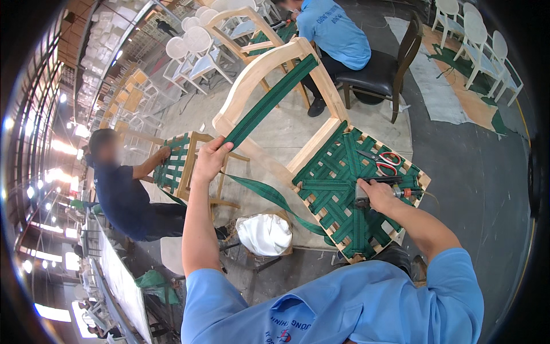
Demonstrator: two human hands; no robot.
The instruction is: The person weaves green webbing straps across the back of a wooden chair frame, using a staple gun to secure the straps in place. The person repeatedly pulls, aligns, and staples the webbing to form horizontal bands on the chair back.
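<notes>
A pale wooden chair frame (339,96) stands before me, its seat (329,166) woven from dark green webbing. My left hand (211,160) pinches a green webbing strap (272,98) at the left post of the backrest. This strap runs taut across the backrest to the right post, and its loose tail (260,188) sags down to the near left seat corner. My right hand (378,196) grips a staple gun (362,198) lying over the seat, with an air fitting at its back end. Just beyond it, scissors (388,163) with red handles rest on the webbing.
At left, a person in a dark shirt (123,195) handles another webbed chair (182,166). Beyond my chair, a person in light blue (335,34) works beside a dark padded chair (381,74). A white bundle (263,235) sits low at my left. White chairs (197,49) stand farther back.
</notes>
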